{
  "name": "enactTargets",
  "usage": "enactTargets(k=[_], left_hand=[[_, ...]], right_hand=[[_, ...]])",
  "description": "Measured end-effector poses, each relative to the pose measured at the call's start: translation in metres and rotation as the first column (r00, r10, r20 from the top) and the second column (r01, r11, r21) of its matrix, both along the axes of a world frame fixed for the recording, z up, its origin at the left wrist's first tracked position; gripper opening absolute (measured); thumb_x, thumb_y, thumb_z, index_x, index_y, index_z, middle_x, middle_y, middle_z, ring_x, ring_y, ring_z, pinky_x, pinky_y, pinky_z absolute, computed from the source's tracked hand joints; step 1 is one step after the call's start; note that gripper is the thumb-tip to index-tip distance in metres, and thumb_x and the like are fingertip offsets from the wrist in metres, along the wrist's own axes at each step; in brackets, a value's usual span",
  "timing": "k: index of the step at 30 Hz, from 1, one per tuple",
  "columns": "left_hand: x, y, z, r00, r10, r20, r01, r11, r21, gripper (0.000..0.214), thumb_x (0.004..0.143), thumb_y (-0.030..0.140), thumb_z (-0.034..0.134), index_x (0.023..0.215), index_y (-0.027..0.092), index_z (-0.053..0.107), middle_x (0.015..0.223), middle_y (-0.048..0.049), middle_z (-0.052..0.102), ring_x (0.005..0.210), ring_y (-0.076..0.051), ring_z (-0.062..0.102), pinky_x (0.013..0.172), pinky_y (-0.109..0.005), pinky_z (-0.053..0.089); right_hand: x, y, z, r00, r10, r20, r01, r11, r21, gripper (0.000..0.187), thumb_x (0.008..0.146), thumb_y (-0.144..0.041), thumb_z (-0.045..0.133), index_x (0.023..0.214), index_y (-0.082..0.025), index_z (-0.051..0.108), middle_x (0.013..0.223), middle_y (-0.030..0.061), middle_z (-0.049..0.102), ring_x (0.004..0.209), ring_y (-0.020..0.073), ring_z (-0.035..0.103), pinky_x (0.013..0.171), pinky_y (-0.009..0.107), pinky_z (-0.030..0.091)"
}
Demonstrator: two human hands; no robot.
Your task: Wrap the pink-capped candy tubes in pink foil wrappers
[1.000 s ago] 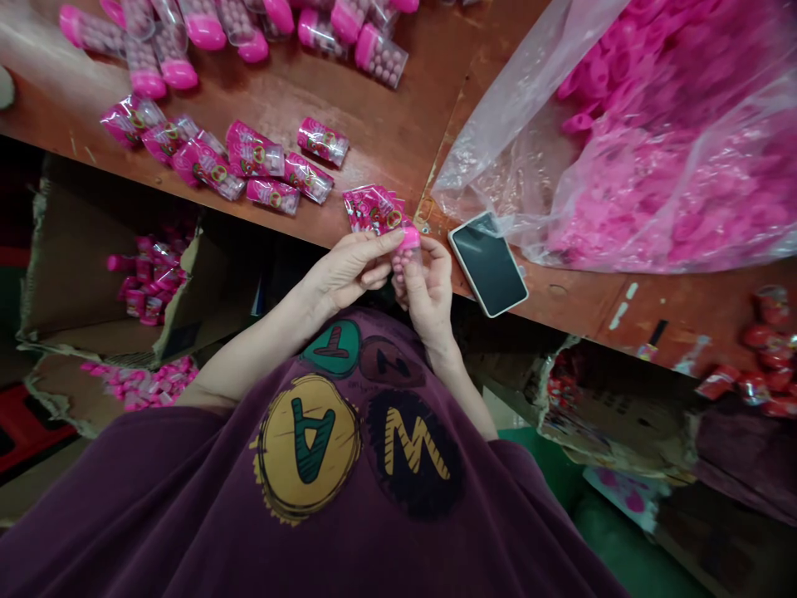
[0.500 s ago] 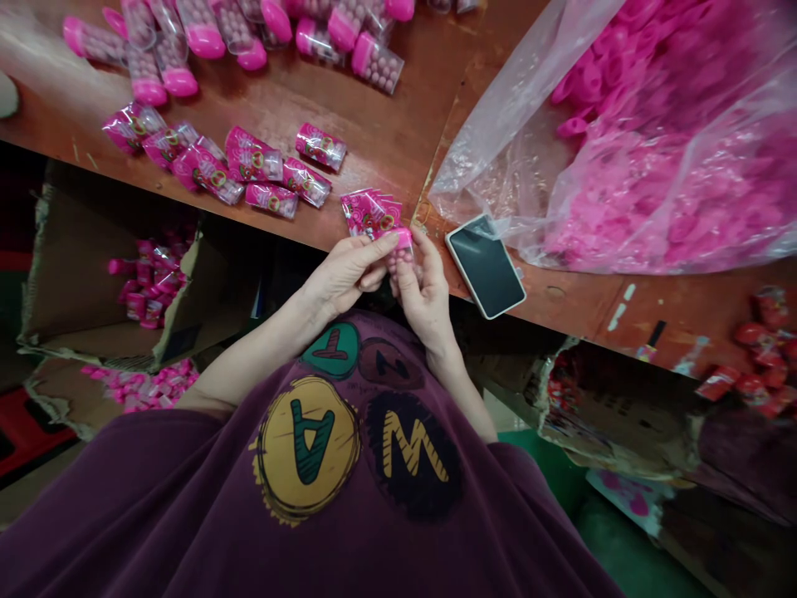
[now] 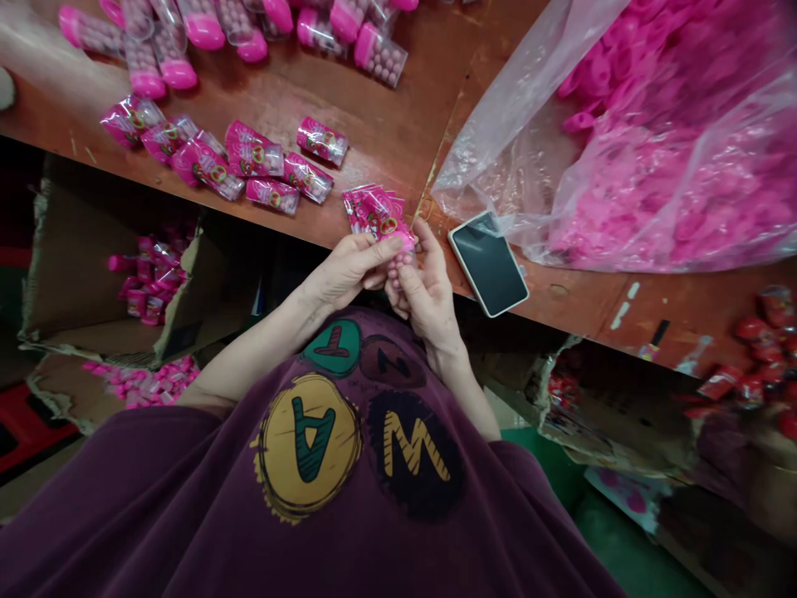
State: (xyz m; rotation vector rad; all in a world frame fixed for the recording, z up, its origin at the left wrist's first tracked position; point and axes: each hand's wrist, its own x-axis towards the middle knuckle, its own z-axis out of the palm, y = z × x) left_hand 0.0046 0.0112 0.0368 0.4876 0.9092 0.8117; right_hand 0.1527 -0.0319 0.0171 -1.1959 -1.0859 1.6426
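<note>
Between my two hands, at the table's front edge, is a small clear candy tube point(image 3: 402, 256) with a pink cap and pink balls inside. My left hand point(image 3: 354, 264) pinches it near the cap, while my right hand point(image 3: 427, 286) wraps its fingers around the clear body. Just beyond the fingertips lies a fanned stack of pink printed sleeves point(image 3: 372, 208). Left of that stack, several tubes in printed sleeves point(image 3: 254, 158) rest on the wooden table. Farther back sits a pile of pink-capped tubes without sleeves point(image 3: 205, 33).
A phone point(image 3: 490, 264) lies right of my hands, beside a large plastic bag of pink parts point(image 3: 660, 191). Red items point(image 3: 756, 349) sit at the far right. Below the table edge, a cardboard box point(image 3: 68, 282) at left holds pink pieces; another box point(image 3: 616, 415) is at right.
Both hands still hold the candy tube; my right hand has shifted slightly downward on it. The view has moved a little. At the lower right edge a blurred shape has appeared.
</note>
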Motion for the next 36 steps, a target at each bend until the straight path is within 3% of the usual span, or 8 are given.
enactTargets(k=[3, 8, 13, 16, 23, 29, 33, 36], left_hand=[[-0.001, 0.000, 0.000, 1.000, -0.007, -0.029, 0.006, 1.000, -0.021, 0.046, 0.084, 0.050, 0.092, 0.070, 0.013, 0.068, 0.055, 0.0029, 0.058, 0.041, -0.001, 0.040, 0.041, -0.018, 0.023], [0.005, -0.003, 0.001, 0.993, 0.082, -0.090, -0.093, 0.988, -0.125, 0.041, 0.085, 0.041, 0.092, 0.070, 0.013, 0.066, 0.051, 0.0063, 0.053, 0.037, 0.000, 0.033, 0.040, -0.019, 0.017], [0.006, -0.010, -0.001, 0.999, 0.050, -0.020, -0.052, 0.990, -0.129, 0.037, 0.092, 0.040, 0.085, 0.076, 0.012, 0.067, 0.057, 0.0036, 0.059, 0.038, -0.001, 0.038, 0.042, -0.018, 0.019], [0.002, -0.011, -0.003, 1.000, 0.003, 0.027, 0.000, 0.995, -0.101, 0.035, 0.093, 0.039, 0.083, 0.077, 0.012, 0.069, 0.059, 0.0002, 0.064, 0.040, -0.002, 0.042, 0.042, -0.018, 0.021], [0.003, -0.009, -0.009, 0.994, 0.088, 0.062, -0.081, 0.990, -0.116, 0.038, 0.092, 0.039, 0.086, 0.074, 0.013, 0.065, 0.052, 0.0054, 0.054, 0.038, -0.002, 0.039, 0.042, -0.018, 0.026], [0.005, -0.010, -0.011, 0.998, 0.058, 0.032, -0.053, 0.987, -0.149, 0.046, 0.083, 0.048, 0.091, 0.072, 0.012, 0.064, 0.054, -0.0005, 0.060, 0.039, -0.003, 0.041, 0.041, -0.018, 0.023], [-0.008, -0.001, -0.006, 0.998, 0.037, 0.045, -0.035, 0.998, -0.055, 0.052, 0.079, 0.057, 0.090, 0.072, 0.013, 0.064, 0.051, 0.0023, 0.055, 0.038, -0.003, 0.038, 0.041, -0.020, 0.022], [-0.012, -0.001, -0.002, 1.000, -0.005, 0.021, 0.006, 1.000, -0.020, 0.056, 0.076, 0.064, 0.090, 0.075, 0.015, 0.065, 0.051, 0.0008, 0.057, 0.041, -0.008, 0.052, 0.041, -0.021, 0.021]], right_hand=[[-0.002, 0.000, -0.005, 0.999, 0.011, 0.043, -0.012, 1.000, 0.023, 0.077, 0.103, -0.070, 0.055, 0.168, -0.039, 0.027, 0.109, 0.0032, 0.068, 0.068, 0.0132, 0.061, 0.056, 0.027, 0.057], [-0.006, 0.000, -0.014, 0.939, -0.033, 0.341, -0.010, 0.993, 0.121, 0.075, 0.105, -0.067, 0.051, 0.169, -0.032, 0.030, 0.151, 0.0127, 0.060, 0.108, 0.0220, 0.074, 0.090, 0.040, 0.069], [-0.005, 0.001, -0.008, 0.986, 0.005, 0.169, -0.005, 1.000, 0.000, 0.070, 0.105, -0.066, 0.051, 0.165, -0.036, 0.031, 0.119, 0.0074, 0.070, 0.069, 0.0156, 0.065, 0.058, 0.032, 0.060], [-0.003, 0.003, -0.003, 0.994, -0.020, 0.105, 0.023, 0.999, -0.030, 0.069, 0.103, -0.065, 0.055, 0.162, -0.035, 0.035, 0.108, 0.0042, 0.068, 0.059, 0.0119, 0.056, 0.049, 0.028, 0.052], [-0.004, 0.002, -0.009, 0.998, 0.013, 0.057, -0.010, 0.998, -0.055, 0.077, 0.099, -0.069, 0.062, 0.161, -0.034, 0.032, 0.093, -0.0013, 0.064, 0.055, 0.0103, 0.047, 0.050, 0.028, 0.049], [0.002, 0.013, -0.008, 0.999, 0.025, 0.047, -0.023, 0.999, -0.042, 0.072, 0.101, -0.057, 0.064, 0.161, -0.030, 0.033, 0.073, -0.0075, 0.052, 0.048, 0.0117, 0.042, 0.042, 0.026, 0.039], [0.007, 0.024, -0.002, 0.988, 0.154, 0.025, -0.156, 0.986, 0.065, 0.069, 0.101, -0.053, 0.066, 0.160, -0.031, 0.040, 0.079, -0.0040, 0.061, 0.055, 0.0148, 0.057, 0.051, 0.031, 0.053], [0.004, 0.028, 0.002, 0.983, 0.120, 0.136, -0.139, 0.980, 0.141, 0.058, 0.101, -0.050, 0.067, 0.153, -0.029, 0.051, 0.077, -0.0022, 0.064, 0.059, 0.0173, 0.063, 0.056, 0.034, 0.059]])
